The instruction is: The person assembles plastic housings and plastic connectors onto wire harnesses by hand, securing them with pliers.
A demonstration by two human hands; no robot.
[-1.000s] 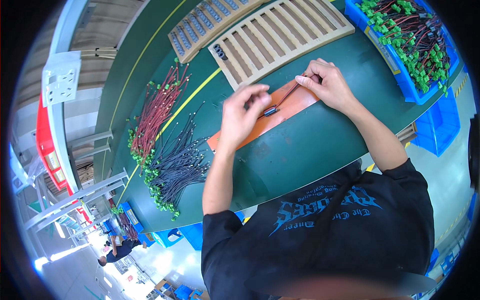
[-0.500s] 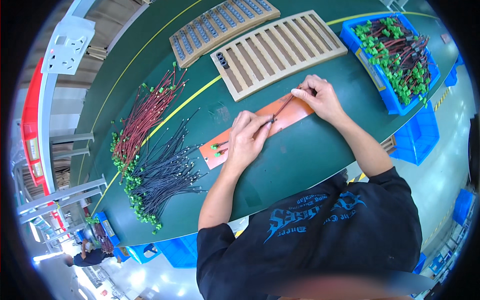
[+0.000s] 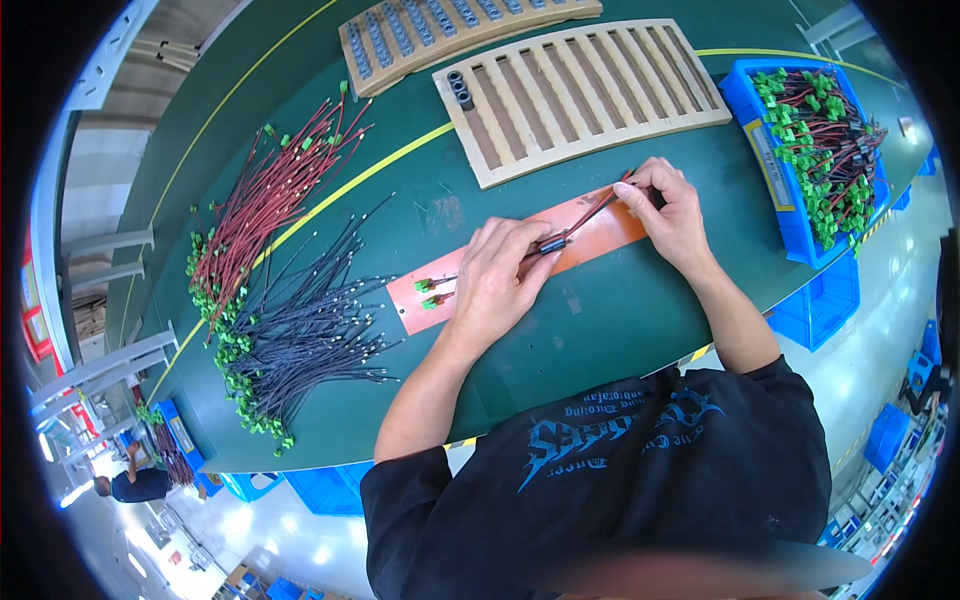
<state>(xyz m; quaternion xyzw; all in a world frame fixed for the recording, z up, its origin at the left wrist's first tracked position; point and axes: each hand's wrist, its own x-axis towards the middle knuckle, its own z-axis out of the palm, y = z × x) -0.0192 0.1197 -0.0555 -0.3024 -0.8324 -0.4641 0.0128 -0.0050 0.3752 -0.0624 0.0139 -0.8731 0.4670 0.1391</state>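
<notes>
A long orange board (image 3: 612, 236) lies slantwise on the green table, and both hands work just above it. My left hand (image 3: 497, 278) is closed around a small cable, with a black sleeve-like connector (image 3: 552, 245) showing past its thumb and fingertips. Two green plugs (image 3: 430, 287) on short wire ends emerge on its other side, over the board's left end. Farther right, my right hand (image 3: 668, 208) pinches the red and black wires (image 3: 597, 211) that run from the black connector. The wire ends inside the right fingers are hidden.
Left of the board lie a heap of red wires (image 3: 262, 215) and a heap of black wires (image 3: 310, 325), both with green plugs. Beyond stand a slotted wooden rack (image 3: 610, 138) holding black round pieces (image 3: 460, 90) and another rack (image 3: 480, 46) with grey pieces. A blue bin (image 3: 742, 98) of finished-looking cables sits right.
The whole view has shifted a little. More of the black connector now shows beyond my left fingers, and my right hand keeps its pinch on the wires.
</notes>
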